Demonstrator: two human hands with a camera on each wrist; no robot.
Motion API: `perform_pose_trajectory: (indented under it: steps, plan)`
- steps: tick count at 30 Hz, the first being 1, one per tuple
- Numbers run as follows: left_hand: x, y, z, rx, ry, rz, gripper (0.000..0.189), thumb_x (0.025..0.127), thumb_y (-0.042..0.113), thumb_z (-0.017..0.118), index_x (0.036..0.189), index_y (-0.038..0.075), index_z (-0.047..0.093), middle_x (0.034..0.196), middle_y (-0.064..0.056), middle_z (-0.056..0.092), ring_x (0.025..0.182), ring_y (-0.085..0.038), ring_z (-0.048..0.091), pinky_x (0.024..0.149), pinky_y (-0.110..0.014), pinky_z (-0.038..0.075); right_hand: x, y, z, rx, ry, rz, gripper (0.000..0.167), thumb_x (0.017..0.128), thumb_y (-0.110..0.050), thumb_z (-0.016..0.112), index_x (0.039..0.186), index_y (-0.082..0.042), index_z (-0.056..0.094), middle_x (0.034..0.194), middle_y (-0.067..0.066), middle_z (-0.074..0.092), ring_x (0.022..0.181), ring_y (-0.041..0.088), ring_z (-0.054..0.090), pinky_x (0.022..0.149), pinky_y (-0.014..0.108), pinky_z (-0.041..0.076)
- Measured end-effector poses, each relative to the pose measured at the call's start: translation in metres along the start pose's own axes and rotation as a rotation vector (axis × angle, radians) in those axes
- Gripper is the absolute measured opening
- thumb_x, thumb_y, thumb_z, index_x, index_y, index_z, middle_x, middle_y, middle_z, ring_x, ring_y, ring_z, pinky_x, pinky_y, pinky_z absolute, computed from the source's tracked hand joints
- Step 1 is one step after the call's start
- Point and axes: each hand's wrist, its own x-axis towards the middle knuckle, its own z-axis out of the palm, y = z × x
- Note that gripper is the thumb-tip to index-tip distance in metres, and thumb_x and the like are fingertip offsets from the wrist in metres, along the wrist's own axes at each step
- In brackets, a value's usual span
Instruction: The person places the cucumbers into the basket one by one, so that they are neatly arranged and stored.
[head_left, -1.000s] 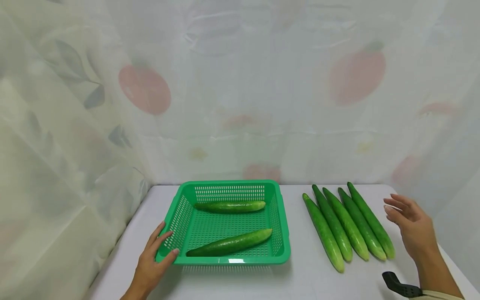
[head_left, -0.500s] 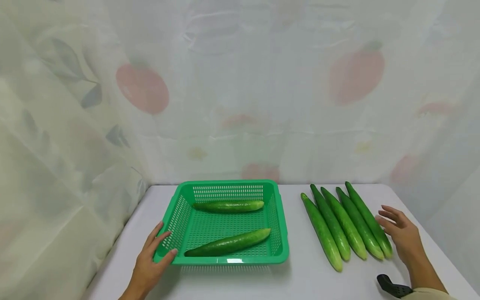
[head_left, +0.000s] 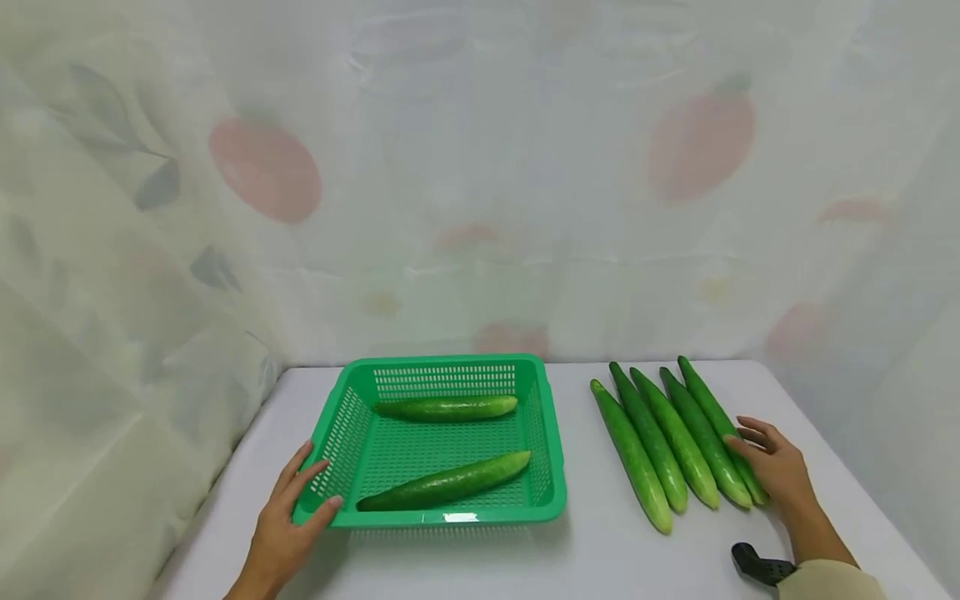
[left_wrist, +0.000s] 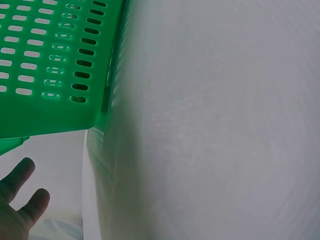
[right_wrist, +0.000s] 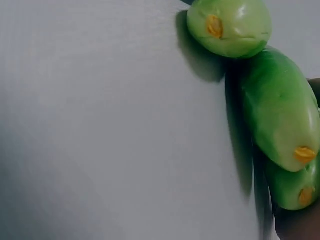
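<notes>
A green plastic basket (head_left: 442, 518) with slotted walls stands on the white table. Two cucumbers lie inside it, one cucumber (head_left: 450, 408) toward the back and another cucumber (head_left: 450, 486) slanting near the front. My left hand (head_left: 281, 533) rests at the basket's front left corner, fingers spread; in the left wrist view two of its fingertips (left_wrist: 37, 202) show below the basket. On the right, several cucumbers lie side by side. My right hand (head_left: 776, 471) is over the outermost cucumber (head_left: 705, 392), thumb across it and fingers beside it. The right wrist view shows cucumber ends (right_wrist: 280, 120) close up.
The white tabletop (head_left: 622, 567) carries everything. A pale curtain with faded fruit prints (head_left: 480, 167) hangs behind the table, and a leaf-patterned sheet (head_left: 112, 333) covers the left side. A black device (head_left: 761, 567) is worn at the right wrist.
My right hand has moved left and down, from beside the row onto the outermost cucumber. My left hand stays at the basket corner. The whole head view has shifted slightly.
</notes>
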Motion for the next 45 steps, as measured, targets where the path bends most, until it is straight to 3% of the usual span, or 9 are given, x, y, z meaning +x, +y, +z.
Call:
perform_pose_trajectory:
  steps: [7,14,21,26,28,34,40,42,45]
  plan:
    - [0.005,-0.002,-0.005,0.004,0.000,0.018,0.052,0.090,0.018,0.071,0.138,0.012,0.052,0.156,0.004,0.022,0.139,-0.005,0.017,0.092,-0.008,0.019,0.001,-0.003,0.008,-0.027,0.027,0.030,0.070,0.096,-0.045,0.057,0.143,0.003,0.038,0.139,0.036,0.038,0.124,0.051,0.038,0.095,0.058,0.035]
    - [0.005,0.002,-0.004,-0.011,-0.001,0.016,0.052,0.090,0.017,0.071,0.138,0.013,0.052,0.156,0.002,0.023,0.140,-0.010,0.018,0.093,-0.009,0.019,-0.004,-0.009,0.006,-0.097,0.122,0.044,0.062,0.096,-0.041,0.057,0.137,0.004,0.046,0.131,0.034,0.047,0.116,0.050,0.047,0.090,0.055,0.040]
    - [0.001,-0.001,-0.003,0.000,-0.023,-0.029,0.053,0.092,0.021,0.070,0.140,0.015,0.050,0.157,0.006,0.020,0.140,-0.006,0.016,0.102,-0.036,0.026,-0.009,-0.005,0.004,-0.179,0.157,0.010,0.060,0.095,-0.041,0.059,0.133,0.004,0.049,0.130,0.033,0.049,0.115,0.049,0.047,0.090,0.057,0.037]
    - [0.001,-0.004,-0.002,0.009,-0.016,-0.032,0.052,0.092,0.021,0.069,0.140,0.014,0.050,0.157,0.007,0.020,0.139,-0.005,0.015,0.101,-0.025,0.023,-0.011,-0.005,0.004,-0.212,0.186,-0.015,0.055,0.094,-0.036,0.062,0.131,0.004,0.051,0.127,0.033,0.051,0.114,0.050,0.047,0.091,0.059,0.036]
    - [0.001,-0.003,-0.002,-0.001,-0.017,-0.034,0.053,0.092,0.021,0.069,0.141,0.014,0.050,0.157,0.007,0.020,0.139,-0.005,0.015,0.103,-0.030,0.023,-0.012,-0.005,0.003,-0.208,0.209,-0.002,0.055,0.094,-0.036,0.062,0.130,0.004,0.052,0.127,0.032,0.052,0.115,0.051,0.046,0.092,0.059,0.035]
    - [0.000,-0.003,-0.001,-0.024,-0.029,-0.046,0.054,0.093,0.021,0.068,0.142,0.014,0.048,0.157,0.008,0.018,0.140,-0.005,0.014,0.101,-0.054,0.023,-0.021,-0.005,-0.004,-0.112,0.267,0.069,0.061,0.093,-0.045,0.061,0.132,0.002,0.055,0.130,0.026,0.054,0.120,0.042,0.046,0.093,0.051,0.038]
    - [0.000,-0.002,-0.001,0.012,-0.010,-0.028,0.053,0.092,0.021,0.069,0.141,0.015,0.049,0.157,0.007,0.020,0.139,-0.003,0.015,0.102,-0.024,0.021,-0.030,-0.016,-0.019,0.074,0.260,0.027,0.062,0.090,-0.040,0.068,0.133,0.003,0.054,0.118,0.010,0.059,0.095,0.009,0.056,0.071,0.018,0.049]
    - [0.000,-0.002,-0.001,0.016,-0.004,-0.018,0.053,0.092,0.020,0.069,0.141,0.014,0.050,0.157,0.006,0.020,0.139,-0.003,0.015,0.099,-0.017,0.020,-0.033,-0.023,-0.026,0.168,0.234,-0.036,0.057,0.089,-0.031,0.071,0.130,0.005,0.055,0.109,0.000,0.060,0.086,-0.001,0.057,0.068,0.020,0.052]
    - [0.001,-0.001,-0.001,0.015,0.000,-0.007,0.053,0.092,0.019,0.070,0.140,0.013,0.050,0.157,0.005,0.021,0.139,-0.002,0.015,0.096,-0.013,0.018,-0.038,-0.035,-0.034,0.309,0.184,-0.134,0.045,0.088,-0.017,0.074,0.124,0.004,0.059,0.100,-0.011,0.060,0.078,0.001,0.064,0.066,0.024,0.053]
